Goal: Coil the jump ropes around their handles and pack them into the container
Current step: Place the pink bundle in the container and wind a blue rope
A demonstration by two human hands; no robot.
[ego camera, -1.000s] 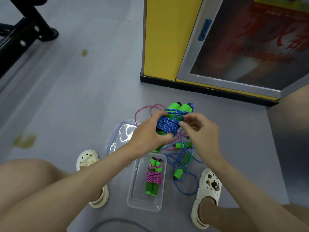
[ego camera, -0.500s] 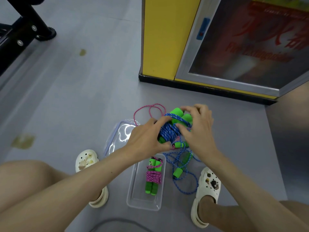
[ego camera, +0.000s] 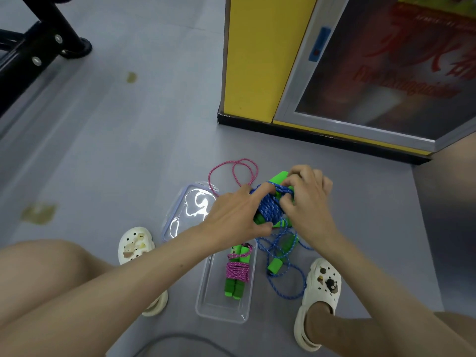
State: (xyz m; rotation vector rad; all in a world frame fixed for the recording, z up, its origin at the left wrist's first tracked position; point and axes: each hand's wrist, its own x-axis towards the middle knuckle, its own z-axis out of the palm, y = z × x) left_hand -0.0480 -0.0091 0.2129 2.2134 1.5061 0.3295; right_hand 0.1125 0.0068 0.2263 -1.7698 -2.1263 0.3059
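My left hand (ego camera: 237,215) grips a pair of green handles wound with blue rope, the blue jump rope bundle (ego camera: 269,206), above the floor. My right hand (ego camera: 306,199) pinches the blue cord at the top of that bundle. A clear plastic container (ego camera: 206,302) lies on the floor below, holding a pink jump rope (ego camera: 238,270) coiled around its green handles. Another blue rope (ego camera: 283,269) with green handles lies loose and tangled on the floor beside the container. A loose pink rope loop (ego camera: 242,168) shows behind my hands.
The container's clear lid (ego camera: 190,210) lies on the floor to the left. My two white clogs (ego camera: 135,244) (ego camera: 320,287) flank the container. A yellow cabinet (ego camera: 257,55) with a glass door stands behind. A black metal frame (ego camera: 33,47) is at far left.
My right hand has moved from beside the bundle up over its top end, carrying the blue cord across the green handles. My left hand keeps holding the bundle.
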